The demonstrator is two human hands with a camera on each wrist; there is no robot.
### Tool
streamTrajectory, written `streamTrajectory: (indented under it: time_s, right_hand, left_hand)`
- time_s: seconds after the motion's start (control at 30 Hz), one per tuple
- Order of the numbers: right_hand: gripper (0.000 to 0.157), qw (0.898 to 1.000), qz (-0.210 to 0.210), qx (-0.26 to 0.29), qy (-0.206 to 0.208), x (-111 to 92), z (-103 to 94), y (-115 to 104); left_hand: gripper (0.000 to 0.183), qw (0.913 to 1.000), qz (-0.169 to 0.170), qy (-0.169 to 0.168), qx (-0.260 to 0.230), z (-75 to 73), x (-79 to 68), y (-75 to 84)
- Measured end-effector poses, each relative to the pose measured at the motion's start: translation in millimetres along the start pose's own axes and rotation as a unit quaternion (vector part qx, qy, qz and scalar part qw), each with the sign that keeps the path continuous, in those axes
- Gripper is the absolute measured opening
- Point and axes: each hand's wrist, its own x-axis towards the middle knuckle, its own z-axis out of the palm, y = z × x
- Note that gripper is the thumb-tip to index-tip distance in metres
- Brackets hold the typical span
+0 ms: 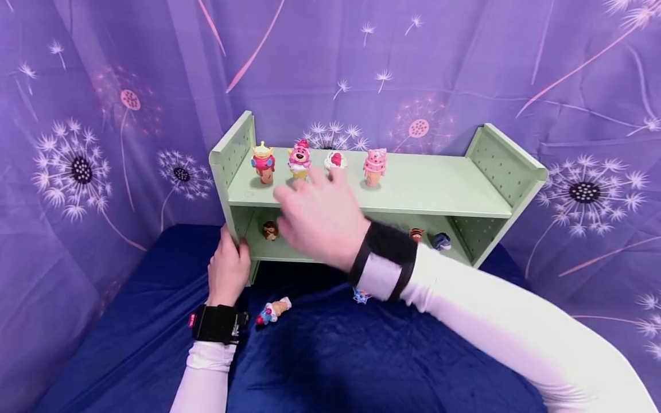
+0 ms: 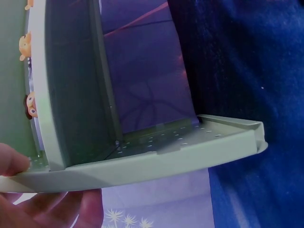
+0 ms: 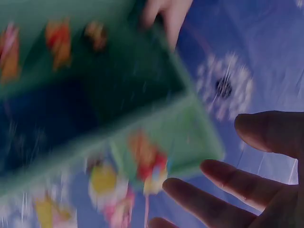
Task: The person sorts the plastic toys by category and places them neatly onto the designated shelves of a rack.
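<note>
My left hand (image 1: 229,267) grips the left side panel of a pale green two-tier shelf (image 1: 439,180). In the left wrist view, thumb and fingers (image 2: 52,209) pinch the panel's edge from both faces. The right hand (image 1: 324,218) is raised before the shelf, blurred, its fingers spread and holding nothing in the right wrist view. On the upper tier stand ice-cream-cone figurines: a crowned one (image 1: 264,163), a pink bear one (image 1: 299,156), a white-topped one (image 1: 335,160) with a red berry, partly behind the fingertips, and a pink one (image 1: 374,166).
Small figures occupy the lower tier: a brown one (image 1: 270,230), an orange striped one (image 1: 416,234) and a dark blue one (image 1: 442,241). A blue-topped cone figurine (image 1: 273,310) lies on the dark blue cloth (image 1: 330,361); a small blue-and-white piece (image 1: 361,295) is by the right wrist.
</note>
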Motion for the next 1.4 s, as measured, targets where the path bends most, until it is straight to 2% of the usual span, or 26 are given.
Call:
streamTrajectory:
  time_s: [0.1, 0.17, 0.4, 0.67, 0.83, 0.97, 1.2, 1.4]
  right_hand:
    - [0.016, 0.999, -0.031, 0.027, -0.001, -15.3, 17.1, -19.4]
    - [0.016, 0.998, -0.042, 0.038, -0.021, -22.6, 28.6, -28.5]
    - [0.017, 0.99, -0.052, 0.049, -0.125, -38.9, 72.9, -50.3]
    - [0.018, 0.976, -0.064, 0.05, -0.203, -49.8, 130.8, -79.1]
    - [0.023, 0.964, -0.098, 0.062, -0.239, -49.7, 158.5, -97.0]
    - [0.025, 0.957, -0.12, 0.079, -0.252, -47.1, 171.9, -106.4]
    - [0.023, 0.948, -0.119, 0.096, -0.28, -44.4, 186.5, -112.8]
    - [0.009, 0.934, -0.123, 0.116, -0.314, -42.9, 192.2, -114.0]
  left_hand:
    - [0.045, 1.0, -0.003, -0.006, 0.003, -0.6, 1.3, -0.2]
    - [0.046, 0.9999, -0.006, -0.011, 0.005, -0.7, 1.7, -0.5]
    - [0.046, 0.9999, -0.006, -0.012, 0.003, -1.2, 1.8, -1.6]
    - [0.046, 0.9999, -0.002, -0.015, -0.003, -2.1, 2.7, 0.4]
    - [0.046, 0.9997, -0.007, -0.023, -0.004, -3.3, 1.8, -0.4]
    - [0.045, 0.9997, -0.003, -0.022, -0.005, -4.0, 1.0, -0.9]
    - [0.046, 0.9996, 0.0, -0.027, -0.005, -3.7, 0.0, -2.3]
    - [0.046, 0.9996, -0.003, -0.028, -0.002, -4.8, 1.0, -2.4]
